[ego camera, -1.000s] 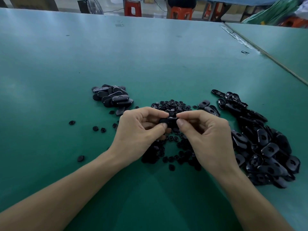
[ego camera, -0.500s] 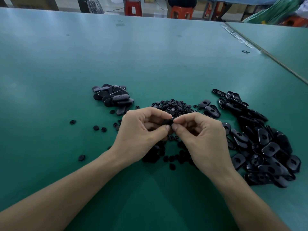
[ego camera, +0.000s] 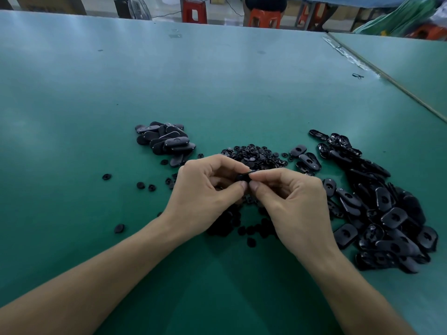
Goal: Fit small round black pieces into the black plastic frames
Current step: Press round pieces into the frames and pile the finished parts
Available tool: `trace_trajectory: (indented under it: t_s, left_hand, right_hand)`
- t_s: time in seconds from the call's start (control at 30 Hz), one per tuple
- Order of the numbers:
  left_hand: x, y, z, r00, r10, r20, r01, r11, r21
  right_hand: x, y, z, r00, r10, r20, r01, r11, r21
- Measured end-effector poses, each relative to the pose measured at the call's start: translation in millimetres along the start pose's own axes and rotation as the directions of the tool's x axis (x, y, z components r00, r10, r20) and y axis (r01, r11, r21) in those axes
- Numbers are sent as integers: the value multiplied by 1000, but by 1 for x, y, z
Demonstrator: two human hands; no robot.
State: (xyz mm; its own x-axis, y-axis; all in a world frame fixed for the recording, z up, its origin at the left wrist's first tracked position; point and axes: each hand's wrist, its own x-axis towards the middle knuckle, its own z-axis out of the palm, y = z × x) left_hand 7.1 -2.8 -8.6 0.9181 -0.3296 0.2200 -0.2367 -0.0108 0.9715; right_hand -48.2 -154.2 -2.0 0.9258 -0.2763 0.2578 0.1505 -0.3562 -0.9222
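while they hover over the round pieces [ego camera: 254, 157] | left hand [ego camera: 205, 189] pinches black frame [ego camera: 243, 176] | right hand [ego camera: 297, 204] pinches same frame

A single wide-angle head-worn camera looks forward and down, close above the green table [ego camera: 217, 88], toward distant stools [ego camera: 194, 10]

Factory assembly workshop: long green worktable [ego camera: 217, 81], heaps of plastic frames [ego camera: 387, 213], stools [ego camera: 264, 18]

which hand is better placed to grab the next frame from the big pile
Right, probably. Both pinch the black piece, but the right hand lies beside the big frame pile; the left hand is farther.
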Motion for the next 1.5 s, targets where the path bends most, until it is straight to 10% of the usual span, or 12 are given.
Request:
trace_trajectory:
  t_s: [1.5]
  left_hand:
    - [1,4,-4,998,-28,53,32,995,-89]
  right_hand:
    - [9,-3,-22,982,5,191,2,999,-39]
